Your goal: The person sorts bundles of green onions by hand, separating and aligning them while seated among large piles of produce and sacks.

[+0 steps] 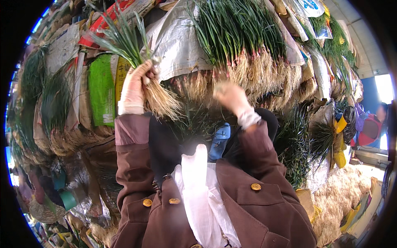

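My left hand point(134, 83) is closed around a bunch of green allium plants point(161, 97), like spring onions or young garlic. Their leaves point up and away, and long pale roots hang below my fist. Motion blurs my right hand point(231, 95), just below the hanging roots of a dense row of similar plants point(240, 34) with pinkish stems. Whether its fingers hold anything is unclear. Between the bunch and the row lies a white woven sack point(180, 46), with more roots poking out beneath its edge.
Loose green leaves point(198, 121) lie between my knees, near a blue shoe or boot point(219, 139). A green printed sack point(100, 90) and more plant rows point(57, 99) are at left. Pale roots point(338, 198) are heaped at lower right; another person point(370, 127) is at far right.
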Demonstrator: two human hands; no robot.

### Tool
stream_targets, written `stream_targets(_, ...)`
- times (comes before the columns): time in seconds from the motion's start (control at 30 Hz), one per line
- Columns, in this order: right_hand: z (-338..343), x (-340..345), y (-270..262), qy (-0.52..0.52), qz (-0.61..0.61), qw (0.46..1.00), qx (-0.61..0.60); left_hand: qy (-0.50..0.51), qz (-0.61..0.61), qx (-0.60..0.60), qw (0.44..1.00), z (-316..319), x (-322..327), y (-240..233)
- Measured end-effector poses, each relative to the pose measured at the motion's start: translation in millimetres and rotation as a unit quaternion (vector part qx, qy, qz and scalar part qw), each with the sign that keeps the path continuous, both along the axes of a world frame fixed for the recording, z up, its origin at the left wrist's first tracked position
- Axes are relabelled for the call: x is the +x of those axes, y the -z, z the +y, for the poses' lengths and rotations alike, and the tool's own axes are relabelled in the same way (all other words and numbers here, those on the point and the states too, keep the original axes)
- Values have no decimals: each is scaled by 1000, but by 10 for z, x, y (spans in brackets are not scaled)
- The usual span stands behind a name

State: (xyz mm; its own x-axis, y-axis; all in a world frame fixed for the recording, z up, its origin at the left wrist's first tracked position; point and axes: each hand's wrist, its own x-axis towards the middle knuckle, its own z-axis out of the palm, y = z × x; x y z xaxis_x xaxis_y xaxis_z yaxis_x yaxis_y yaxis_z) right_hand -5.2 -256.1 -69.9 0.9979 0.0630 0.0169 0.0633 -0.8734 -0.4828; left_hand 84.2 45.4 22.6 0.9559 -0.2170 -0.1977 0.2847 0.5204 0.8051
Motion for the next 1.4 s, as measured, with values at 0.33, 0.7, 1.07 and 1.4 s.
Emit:
stream_targets(0.33, -126, 1192, -189, 157, 169, 970, -71, 37, 43, 69, 996, -673, -257, 424)
stream_targets(0.7, -129, 139, -360, 93, 48, 820, 562, 100, 69, 3, 993, -867, -316, 556)
stream_targets(1.07, 458, 101, -422, -21, 180, 751, 635, 220, 101, -59, 968, -594, -547, 345)
stream_targets(1.4, 326, -285, -315, 22, 94, 925, 367, 27, 77, -84, 993, -191, -287, 246)
